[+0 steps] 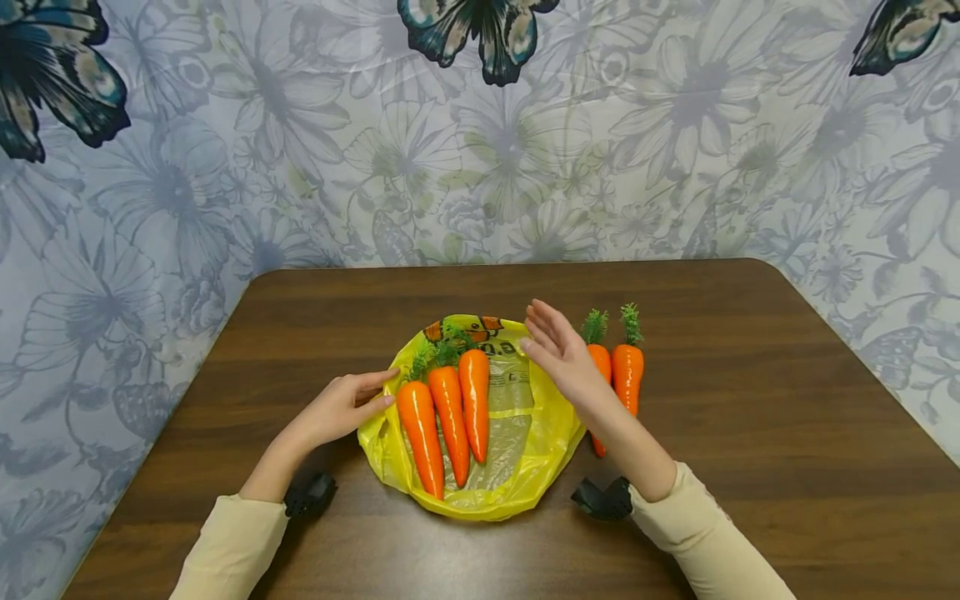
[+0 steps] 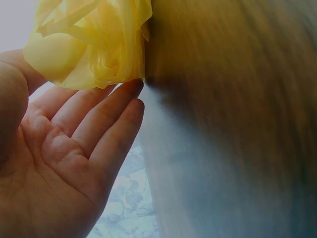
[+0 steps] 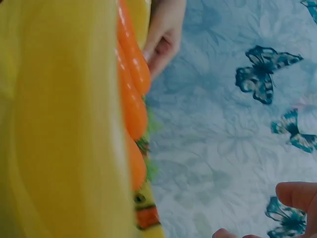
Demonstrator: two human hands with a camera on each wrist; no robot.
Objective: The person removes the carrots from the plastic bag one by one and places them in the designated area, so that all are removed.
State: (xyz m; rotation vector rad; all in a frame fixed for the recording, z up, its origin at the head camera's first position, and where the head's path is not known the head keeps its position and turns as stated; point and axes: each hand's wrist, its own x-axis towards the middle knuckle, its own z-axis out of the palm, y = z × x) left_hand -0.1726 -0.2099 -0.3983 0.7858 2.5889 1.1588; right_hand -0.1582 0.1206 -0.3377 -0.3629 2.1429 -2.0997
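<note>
- Brown wooden table (image 1: 750, 400) set against floral wallpaper with butterflies (image 1: 480, 33).
- Yellow plastic bag (image 1: 525, 450) lies flat at table centre, three carrots (image 1: 450, 417) resting on it; two more carrots (image 1: 626, 375) lie just beside it on the right.
- Left hand (image 1: 341, 408): fingers straight, tips touching the bag's left edge.
- Right hand (image 1: 558, 350): fingers spread and relaxed, hovering over the bag's right rim, holding nothing.
- Judgement: thin, limp, slippery film (likely light); take it at the rim. The glossy carrots may roll.

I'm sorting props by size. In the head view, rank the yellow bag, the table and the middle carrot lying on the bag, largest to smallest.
1. table
2. yellow bag
3. middle carrot, alike in size to its neighbours.
</note>
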